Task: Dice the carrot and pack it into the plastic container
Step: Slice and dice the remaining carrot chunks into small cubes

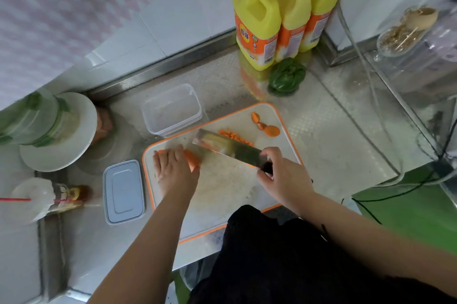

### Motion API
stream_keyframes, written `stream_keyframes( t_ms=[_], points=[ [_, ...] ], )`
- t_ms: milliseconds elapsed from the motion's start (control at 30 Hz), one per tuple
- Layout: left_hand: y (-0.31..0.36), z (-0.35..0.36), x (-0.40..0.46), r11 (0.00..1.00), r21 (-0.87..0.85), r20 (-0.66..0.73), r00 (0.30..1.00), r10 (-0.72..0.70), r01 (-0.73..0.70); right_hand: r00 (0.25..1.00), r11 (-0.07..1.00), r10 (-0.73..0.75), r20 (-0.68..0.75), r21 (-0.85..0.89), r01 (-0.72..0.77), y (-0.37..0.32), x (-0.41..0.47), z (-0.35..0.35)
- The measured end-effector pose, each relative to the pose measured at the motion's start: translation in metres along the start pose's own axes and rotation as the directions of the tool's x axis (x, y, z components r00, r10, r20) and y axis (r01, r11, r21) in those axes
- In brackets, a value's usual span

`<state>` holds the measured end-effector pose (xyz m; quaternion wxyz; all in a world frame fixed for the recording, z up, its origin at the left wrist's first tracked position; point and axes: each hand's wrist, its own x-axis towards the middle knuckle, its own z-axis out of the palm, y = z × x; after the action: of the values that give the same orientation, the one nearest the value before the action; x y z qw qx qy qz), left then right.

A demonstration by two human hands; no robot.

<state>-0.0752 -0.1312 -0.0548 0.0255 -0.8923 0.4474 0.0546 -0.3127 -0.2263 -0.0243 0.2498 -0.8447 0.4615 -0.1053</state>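
Note:
A white cutting board with an orange rim (279, 115) lies on the steel counter. My left hand (173, 170) rests on a piece of carrot (193, 159) at the board's left side, fingers laid over it. My right hand (282, 175) grips the dark handle of a cleaver (227, 146), whose broad blade sits just right of the carrot. A small heap of diced carrot (235, 136) lies behind the blade. Three carrot end scraps (265, 125) sit at the board's far corner. The clear plastic container (173, 110) stands empty behind the board. Its grey-blue lid (123, 191) lies left of the board.
Three yellow bottles (279, 16) stand at the back with a green pepper (286, 74) in front of them. An upturned white bowl with a green-patterned cup (49, 128) sits at the left. A bottle (64, 196) lies near the lid. A green surface (408, 209) and cables are at the right.

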Motion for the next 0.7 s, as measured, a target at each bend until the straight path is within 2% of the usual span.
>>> stream_keyframes(
  t_ms=[67, 133, 233, 300, 500, 600, 700],
  points=[
    [0.003, 0.007, -0.012, 0.997, -0.061, -0.016, 0.999, 0.043, -0.044, 0.999, 0.999, 0.025, 0.048, 0.032, -0.026, -0.009, 0.0, -0.001],
    [0.01, 0.013, -0.033, 0.984, -0.165, -0.044, 0.997, 0.056, -0.063, 0.986, 0.993, 0.057, 0.155, 0.09, -0.071, -0.019, 0.002, 0.001],
    [0.017, 0.019, -0.062, 0.922, -0.386, 0.055, 0.998, -0.001, 0.022, 0.943, 0.979, 0.095, 0.319, 0.143, -0.147, -0.029, 0.007, 0.01],
    [0.015, 0.025, -0.075, 0.898, -0.438, 0.05, 0.999, -0.011, 0.032, 0.919, 0.982, 0.113, 0.378, 0.1, -0.162, -0.032, 0.009, 0.017],
    [0.009, 0.036, -0.085, 0.841, -0.539, -0.083, 0.997, -0.003, -0.043, 0.832, 0.983, 0.179, 0.525, -0.06, -0.174, -0.045, 0.006, 0.035],
    [0.014, 0.038, -0.082, 0.761, -0.646, -0.123, 0.992, -0.025, -0.061, 0.814, 0.982, 0.189, 0.549, -0.087, -0.169, -0.047, 0.005, 0.037],
    [0.017, 0.032, -0.079, 0.622, -0.78, -0.01, 0.993, -0.116, 0.065, 0.808, 0.98, 0.195, 0.556, -0.08, -0.182, -0.047, 0.004, 0.035]
  ],
)
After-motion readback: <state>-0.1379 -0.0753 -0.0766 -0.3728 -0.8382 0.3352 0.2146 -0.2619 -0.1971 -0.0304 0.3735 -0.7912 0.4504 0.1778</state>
